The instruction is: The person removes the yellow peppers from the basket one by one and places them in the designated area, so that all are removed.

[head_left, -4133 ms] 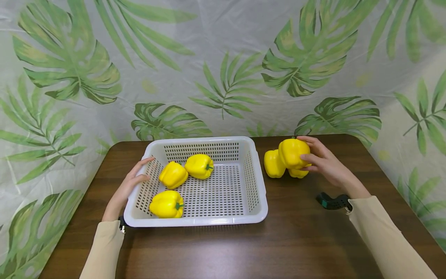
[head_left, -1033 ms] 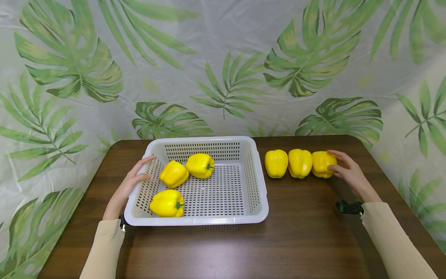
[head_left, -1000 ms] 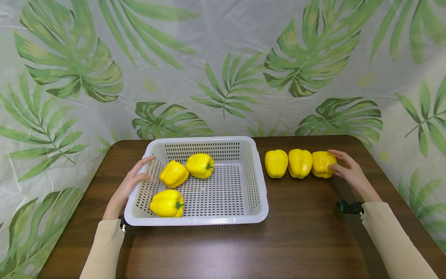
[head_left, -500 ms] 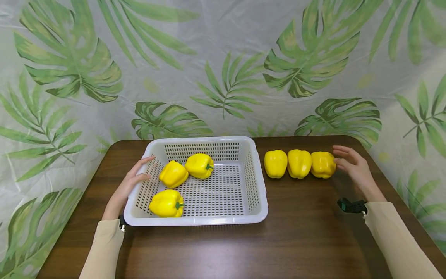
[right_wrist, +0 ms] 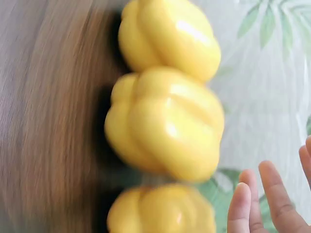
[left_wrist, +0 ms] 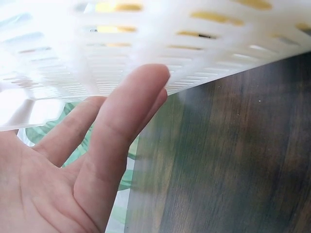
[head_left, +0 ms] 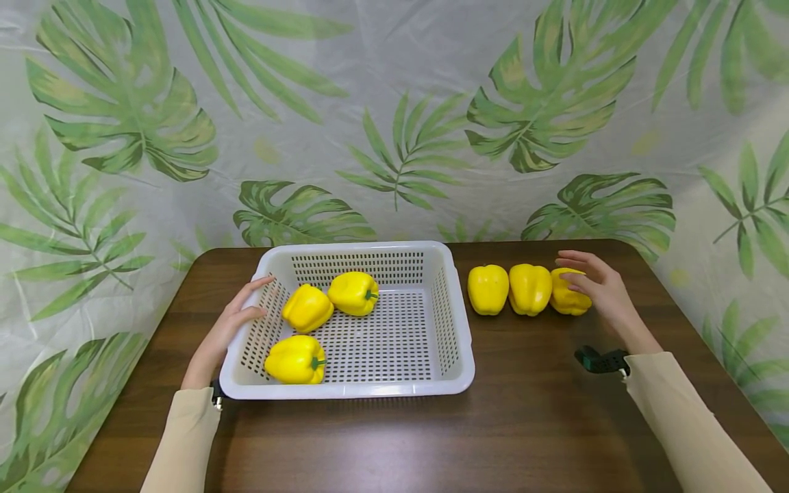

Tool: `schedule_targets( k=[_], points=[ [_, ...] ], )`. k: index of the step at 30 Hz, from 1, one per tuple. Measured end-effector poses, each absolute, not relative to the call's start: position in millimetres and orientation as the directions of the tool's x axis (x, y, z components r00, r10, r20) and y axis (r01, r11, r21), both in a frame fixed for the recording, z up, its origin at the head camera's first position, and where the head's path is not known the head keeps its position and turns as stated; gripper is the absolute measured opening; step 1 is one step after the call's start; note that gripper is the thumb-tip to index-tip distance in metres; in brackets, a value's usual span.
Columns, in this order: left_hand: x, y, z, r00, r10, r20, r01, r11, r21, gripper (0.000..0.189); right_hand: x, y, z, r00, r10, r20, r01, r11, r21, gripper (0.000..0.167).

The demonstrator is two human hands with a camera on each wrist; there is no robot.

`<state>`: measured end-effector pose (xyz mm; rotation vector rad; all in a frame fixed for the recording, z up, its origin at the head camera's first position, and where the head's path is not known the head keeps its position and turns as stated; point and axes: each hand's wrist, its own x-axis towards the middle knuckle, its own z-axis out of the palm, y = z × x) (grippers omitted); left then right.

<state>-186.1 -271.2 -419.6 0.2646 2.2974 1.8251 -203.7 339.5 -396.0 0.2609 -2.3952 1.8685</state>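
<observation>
Where the head view looks down, pepper row: three yellow peppers point(head_left: 530, 290) on the brown table point(head_left: 431, 438), right of the white basket point(head_left: 345, 392), which holds three more.
Right hand in head view: the right hand point(head_left: 600, 287) hovers by the rightmost pepper point(head_left: 567, 302), fingers relaxed, gripping nothing.
Basket side in left wrist view: the left hand point(left_wrist: 92, 179) rests nearly straight fingers against it, not clenched.
Pepper skin in right wrist view: glossy, so probably slick; likely light and firm, bruisable.
Best hold: around the broad lobed sides, gently.
</observation>
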Motion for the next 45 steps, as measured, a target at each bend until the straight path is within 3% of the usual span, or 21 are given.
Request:
schedule_targets(
  k=[18, 30, 45],
  points=[
    [-186.2, -270.7, -419.9, -0.963, 0.269, -0.031, 0.024, 0.199, 0.980, 0.055, -209.9, 260.3, -379.0, -0.956, -0.264, 0.128, -0.185, 0.205, -0.961, 0.035],
    [-186.5, -271.3, -420.1, -0.965, 0.262, -0.031, 0.026, 0.214, 0.976, 0.055, -214.1, 218.3, -364.8, -0.921, -0.365, 0.136, -0.209, 0.169, -0.963, 0.040],
    [-186.4, -271.9, -420.5, -0.961, 0.274, -0.021, 0.035, 0.195, 0.980, 0.054, -220.0, 172.1, -349.0, -0.896, -0.430, 0.110, -0.195, 0.160, -0.968, 0.039]
  ],
)
